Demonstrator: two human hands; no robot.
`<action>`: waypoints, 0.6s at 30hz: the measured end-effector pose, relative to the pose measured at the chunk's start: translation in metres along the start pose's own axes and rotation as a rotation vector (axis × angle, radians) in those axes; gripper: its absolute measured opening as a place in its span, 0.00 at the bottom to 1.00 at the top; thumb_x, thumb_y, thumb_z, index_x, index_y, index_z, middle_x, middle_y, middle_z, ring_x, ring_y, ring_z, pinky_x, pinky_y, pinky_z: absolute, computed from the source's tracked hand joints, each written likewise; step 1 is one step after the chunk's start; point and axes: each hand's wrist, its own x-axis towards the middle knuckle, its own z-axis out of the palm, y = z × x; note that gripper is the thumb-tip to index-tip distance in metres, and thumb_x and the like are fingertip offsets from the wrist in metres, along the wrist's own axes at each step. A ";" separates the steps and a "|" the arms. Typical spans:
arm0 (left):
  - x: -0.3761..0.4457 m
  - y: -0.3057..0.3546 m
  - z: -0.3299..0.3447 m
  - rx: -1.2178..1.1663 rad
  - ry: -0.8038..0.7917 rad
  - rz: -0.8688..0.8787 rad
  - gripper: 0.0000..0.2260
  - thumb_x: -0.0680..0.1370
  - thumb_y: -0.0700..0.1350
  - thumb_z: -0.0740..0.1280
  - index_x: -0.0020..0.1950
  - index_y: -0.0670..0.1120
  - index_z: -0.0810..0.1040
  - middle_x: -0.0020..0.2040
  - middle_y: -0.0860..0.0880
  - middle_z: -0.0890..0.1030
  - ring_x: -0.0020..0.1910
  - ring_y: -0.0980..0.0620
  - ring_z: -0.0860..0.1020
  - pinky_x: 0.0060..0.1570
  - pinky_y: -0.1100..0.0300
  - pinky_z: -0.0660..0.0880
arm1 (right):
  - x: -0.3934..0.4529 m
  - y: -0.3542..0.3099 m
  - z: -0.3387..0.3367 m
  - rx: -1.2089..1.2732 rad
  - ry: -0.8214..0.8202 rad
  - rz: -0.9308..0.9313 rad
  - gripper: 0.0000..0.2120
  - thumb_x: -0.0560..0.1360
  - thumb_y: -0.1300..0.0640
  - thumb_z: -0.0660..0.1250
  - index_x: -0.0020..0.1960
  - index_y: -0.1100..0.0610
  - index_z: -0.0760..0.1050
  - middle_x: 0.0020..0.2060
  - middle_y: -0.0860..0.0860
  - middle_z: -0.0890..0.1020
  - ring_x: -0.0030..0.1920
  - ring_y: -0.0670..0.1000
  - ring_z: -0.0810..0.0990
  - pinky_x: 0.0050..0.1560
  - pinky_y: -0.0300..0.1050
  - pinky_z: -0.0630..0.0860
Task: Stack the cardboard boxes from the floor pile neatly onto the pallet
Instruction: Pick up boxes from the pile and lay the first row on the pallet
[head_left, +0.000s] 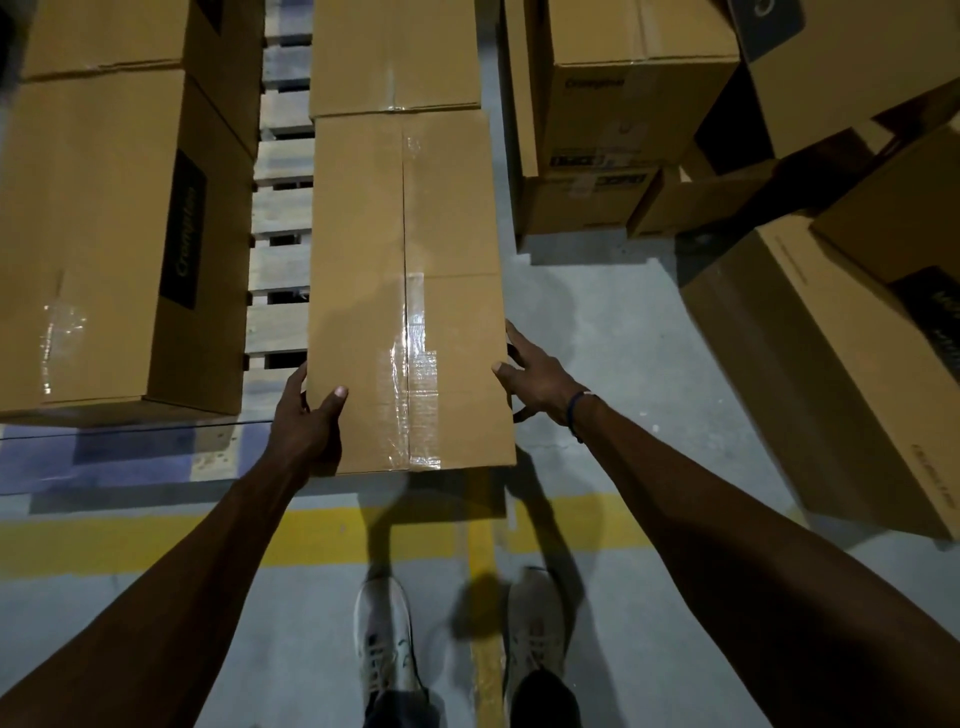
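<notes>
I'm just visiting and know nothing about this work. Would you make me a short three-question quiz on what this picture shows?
1. True or false: both hands are on the taped box.
2. Multiple choice: where does the left hand hold that box? A) its near left corner B) its far end C) its top middle
3. Short answer: what shows in the gap between the taped box and the box with the black label?

Key
1. True: the right hand rests against its right side.
2. A
3. The wooden slats of the pallet.
</notes>
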 end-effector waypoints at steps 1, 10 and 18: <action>0.000 0.000 0.000 0.002 0.000 0.004 0.29 0.81 0.49 0.70 0.80 0.54 0.63 0.73 0.44 0.74 0.67 0.43 0.74 0.61 0.47 0.74 | 0.001 0.001 0.000 -0.003 0.004 -0.004 0.34 0.83 0.49 0.63 0.82 0.37 0.49 0.78 0.51 0.67 0.74 0.59 0.70 0.67 0.65 0.75; 0.001 -0.004 0.005 0.010 0.002 -0.014 0.30 0.81 0.50 0.70 0.80 0.55 0.62 0.73 0.44 0.74 0.68 0.41 0.74 0.66 0.38 0.74 | 0.003 0.009 -0.007 0.002 0.018 -0.015 0.33 0.84 0.49 0.63 0.82 0.36 0.50 0.78 0.50 0.67 0.74 0.58 0.70 0.66 0.65 0.76; -0.001 -0.004 0.004 0.220 0.086 0.078 0.33 0.79 0.56 0.72 0.81 0.54 0.62 0.75 0.44 0.73 0.72 0.41 0.73 0.68 0.38 0.72 | -0.001 0.009 0.007 -0.041 0.086 -0.003 0.33 0.85 0.53 0.61 0.83 0.42 0.47 0.72 0.54 0.75 0.66 0.58 0.77 0.71 0.50 0.72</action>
